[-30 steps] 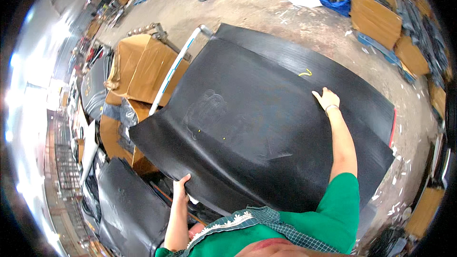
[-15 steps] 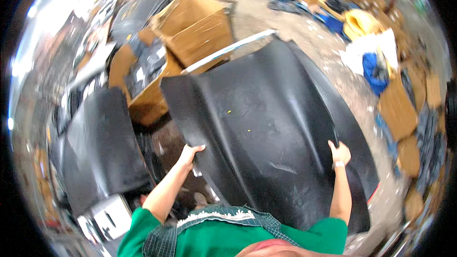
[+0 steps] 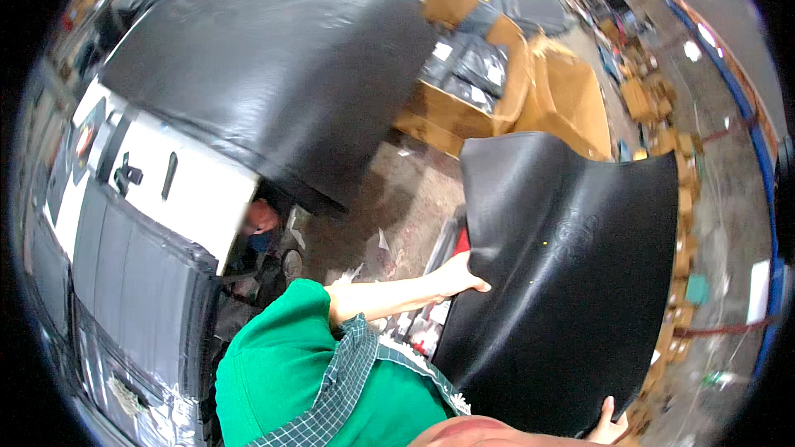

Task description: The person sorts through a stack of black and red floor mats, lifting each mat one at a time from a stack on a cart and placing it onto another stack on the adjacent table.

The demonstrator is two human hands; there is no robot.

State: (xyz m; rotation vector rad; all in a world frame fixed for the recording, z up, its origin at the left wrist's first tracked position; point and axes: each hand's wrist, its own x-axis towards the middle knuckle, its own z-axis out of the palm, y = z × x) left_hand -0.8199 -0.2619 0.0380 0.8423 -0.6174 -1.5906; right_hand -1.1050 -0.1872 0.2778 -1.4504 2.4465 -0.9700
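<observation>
A large, wavy black rubber mat (image 3: 563, 281) hangs between my hands at the right, with a small yellow speck and a faint round emblem on its face. My left hand (image 3: 460, 276) grips its left edge, thumb on top and fingers hidden beneath. Near the bottom right, my right hand (image 3: 611, 425) holds the near edge, only partly in view. A second black mat (image 3: 281, 58) lies draped over the white worktable (image 3: 195, 199) to the left, bowed along its middle.
On the worktable lies a slim black tool (image 3: 170, 175). Beyond the held mat stand a cardboard box (image 3: 447, 116) of dark bagged packages and another open carton (image 3: 571, 99). Stacked black sheets (image 3: 141, 265) fill the near left. Cartons (image 3: 646, 99) line the far right.
My view has swung left, bringing the worktable and draped mat closer. The held mat is now at the right of the picture, still gripped by both hands.
</observation>
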